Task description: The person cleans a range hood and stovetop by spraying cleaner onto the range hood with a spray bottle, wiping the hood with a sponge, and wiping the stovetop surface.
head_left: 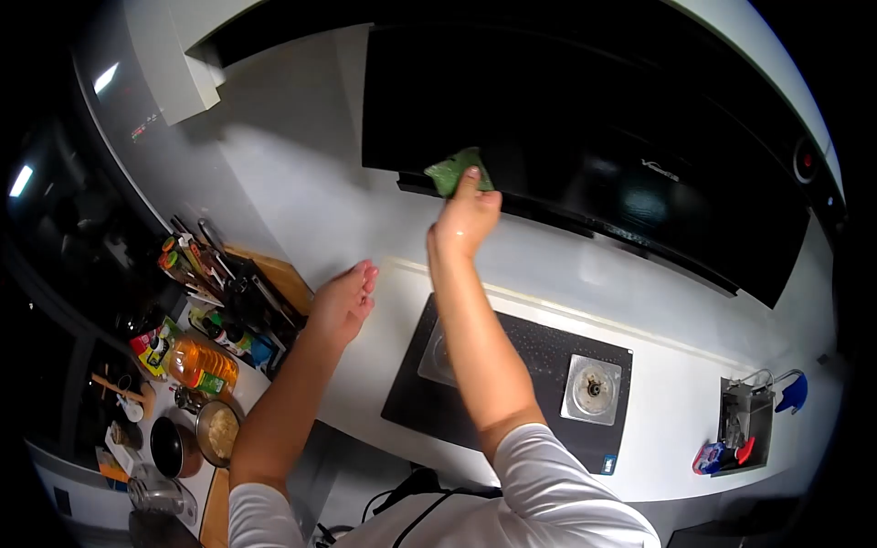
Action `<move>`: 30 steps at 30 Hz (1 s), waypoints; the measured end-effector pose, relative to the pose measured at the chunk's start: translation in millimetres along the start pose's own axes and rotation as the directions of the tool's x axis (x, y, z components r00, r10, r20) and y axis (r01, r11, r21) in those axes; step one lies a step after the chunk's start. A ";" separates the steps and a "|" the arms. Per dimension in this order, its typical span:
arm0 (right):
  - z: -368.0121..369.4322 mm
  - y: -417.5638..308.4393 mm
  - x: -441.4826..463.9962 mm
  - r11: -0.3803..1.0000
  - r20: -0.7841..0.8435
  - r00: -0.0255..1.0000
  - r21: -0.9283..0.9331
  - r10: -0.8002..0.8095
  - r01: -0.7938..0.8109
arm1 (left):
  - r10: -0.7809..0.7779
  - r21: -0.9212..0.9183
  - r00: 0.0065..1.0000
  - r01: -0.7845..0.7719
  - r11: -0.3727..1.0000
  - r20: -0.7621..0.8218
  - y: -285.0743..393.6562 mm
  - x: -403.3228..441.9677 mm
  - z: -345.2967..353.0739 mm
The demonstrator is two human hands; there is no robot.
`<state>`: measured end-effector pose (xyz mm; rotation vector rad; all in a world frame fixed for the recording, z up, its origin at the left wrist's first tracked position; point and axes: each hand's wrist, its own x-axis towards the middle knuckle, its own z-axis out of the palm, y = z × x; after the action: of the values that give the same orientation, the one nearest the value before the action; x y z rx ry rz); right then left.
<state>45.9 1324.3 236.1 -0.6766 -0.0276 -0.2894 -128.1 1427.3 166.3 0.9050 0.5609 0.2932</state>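
My right hand point(467, 222) is raised to the lower left part of a black range hood point(548, 119). Its fingers and thumb grip a green cleaning cloth point(459, 172), which lies against the hood's dark front near the bottom edge. My left hand point(344, 300) hangs in the air over the left end of the white countertop point(356, 393), with loosely bent fingers and nothing in it. Below my right forearm is a black gas hob point(512, 352), partly covered by the arm, with a square burner plate point(590, 390) on its right side.
A sink point(744, 425) with a faucet and a red-topped spray bottle point(726, 456) is at the right. On the left stand a knife and utensil rack point(247, 283), an oil bottle point(201, 365), a dark pot point(175, 447) and a bowl of food point(219, 431).
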 end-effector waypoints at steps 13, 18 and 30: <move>-50.1 -54.7 25.9 0.986 0.092 0.987 0.090 0.134 -0.143 | -0.112 -0.011 0.990 0.113 0.994 0.084 11.8 32.6 -49.6; -18.7 -27.8 6.8 0.997 0.025 0.998 0.060 0.055 -0.056 | -0.126 -0.035 0.988 0.130 0.991 0.094 13.7 35.6 -46.6; -125.4 -96.1 90.5 0.994 0.121 0.986 -0.011 0.113 -0.112 | -0.187 0.032 0.970 0.184 0.982 0.155 24.4 59.8 -38.9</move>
<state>98.0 1152.2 207.9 -0.6961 -0.1051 -0.1393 -101.6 1495.3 147.0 0.8771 0.4977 0.0467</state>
